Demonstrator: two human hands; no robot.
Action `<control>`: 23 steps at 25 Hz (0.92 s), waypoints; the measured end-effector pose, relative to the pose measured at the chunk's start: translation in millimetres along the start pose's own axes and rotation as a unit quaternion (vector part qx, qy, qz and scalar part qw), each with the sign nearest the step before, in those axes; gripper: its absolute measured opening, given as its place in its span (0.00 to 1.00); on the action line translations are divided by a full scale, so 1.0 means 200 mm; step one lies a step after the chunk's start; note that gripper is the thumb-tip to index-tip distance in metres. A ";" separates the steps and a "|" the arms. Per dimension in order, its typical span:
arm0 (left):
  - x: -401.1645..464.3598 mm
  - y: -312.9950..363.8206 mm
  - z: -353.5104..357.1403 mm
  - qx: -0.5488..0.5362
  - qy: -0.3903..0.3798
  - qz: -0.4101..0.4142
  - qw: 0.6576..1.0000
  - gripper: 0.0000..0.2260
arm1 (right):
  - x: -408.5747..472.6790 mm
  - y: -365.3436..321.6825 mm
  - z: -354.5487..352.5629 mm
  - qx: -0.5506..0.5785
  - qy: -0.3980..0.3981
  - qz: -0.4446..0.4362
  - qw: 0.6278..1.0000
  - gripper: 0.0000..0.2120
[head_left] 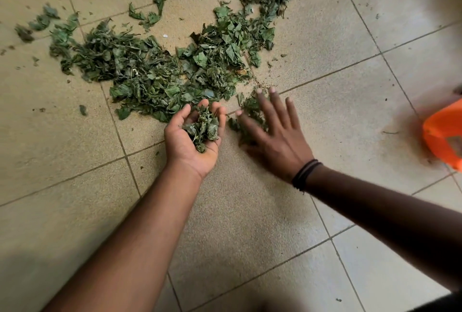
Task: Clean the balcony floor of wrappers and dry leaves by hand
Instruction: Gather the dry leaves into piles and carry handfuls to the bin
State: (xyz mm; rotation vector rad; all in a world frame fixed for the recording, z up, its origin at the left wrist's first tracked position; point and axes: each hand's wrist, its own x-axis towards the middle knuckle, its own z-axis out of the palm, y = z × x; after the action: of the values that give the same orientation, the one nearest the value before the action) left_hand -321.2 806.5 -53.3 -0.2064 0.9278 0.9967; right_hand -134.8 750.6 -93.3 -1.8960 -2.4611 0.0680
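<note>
your left hand point(193, 134) lies palm up, fingers curled round a clump point(203, 127) of leaves. your right hand point(273, 134), blurred, is spread flat, fingers straight, on leaves just beside it. the pile point(150, 72) covers the floor point(325, 49) beyond; an orange bin point(443, 137) sits right.

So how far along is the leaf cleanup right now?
Early. The left hand cups a small clump of leaves, and the right hand lies flat, fingers spread, on loose leaves beside it. The big spread of leaves remains on the floor tiles. An orange container sits at the right edge.
</note>
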 end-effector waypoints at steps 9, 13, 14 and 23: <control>0.00 -0.02 0.00 -0.004 -0.011 -0.001 1.000 0.13 | -0.04 -0.01 0.03 0.132 -0.068 0.051 0.988 0.34; -0.01 -0.06 0.01 -0.014 -0.010 -0.002 1.000 0.14 | 0.07 -0.05 0.07 0.142 -0.036 0.018 0.989 0.28; -0.02 -0.07 0.01 -0.012 -0.010 0.000 1.000 0.15 | 0.10 -0.05 0.08 0.148 -0.036 0.007 0.988 0.27; -0.05 -0.15 0.04 -0.033 -0.027 -0.027 0.999 0.18 | 0.22 0.09 0.06 0.268 0.147 0.048 0.951 0.13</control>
State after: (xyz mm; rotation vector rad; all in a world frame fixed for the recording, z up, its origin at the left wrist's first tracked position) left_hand -295.6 787.3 -48.1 -0.2571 0.8365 0.9781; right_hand -129.6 798.6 -105.7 -1.6412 -1.9050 0.3837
